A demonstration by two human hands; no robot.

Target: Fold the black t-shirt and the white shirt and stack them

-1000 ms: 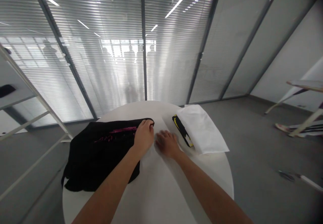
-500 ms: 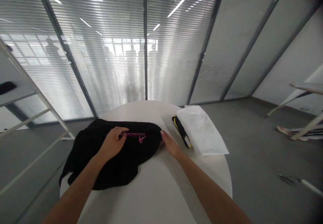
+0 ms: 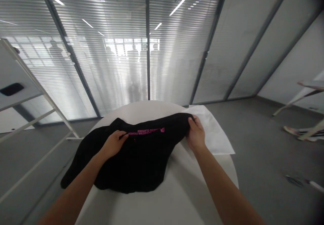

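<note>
A black garment point(image 3: 136, 164) with pink lettering stretches across the round white table point(image 3: 136, 208); its exact kind does not show. My left hand point(image 3: 113, 144) pinches the cloth at the left end of the lettering. My right hand point(image 3: 196, 132) grips the garment's right end and holds it raised off the tabletop. Behind that hand lies a white sheet-like piece point(image 3: 215, 133), partly covered by the cloth. The garment's left part droops over the table's left edge.
At the left stands a whiteboard on a white frame point(image 3: 50, 103), with a dark eraser-like object point(image 3: 12, 89) on it. Glass partitions with blinds point(image 3: 172, 66) run behind the table. A person's foot point(image 3: 291, 130) shows at the right, near a table leg.
My right hand has moved right and up, pulling the garment's end with it. The cloth now spreads wider and hides the black and yellow item beside the white piece.
</note>
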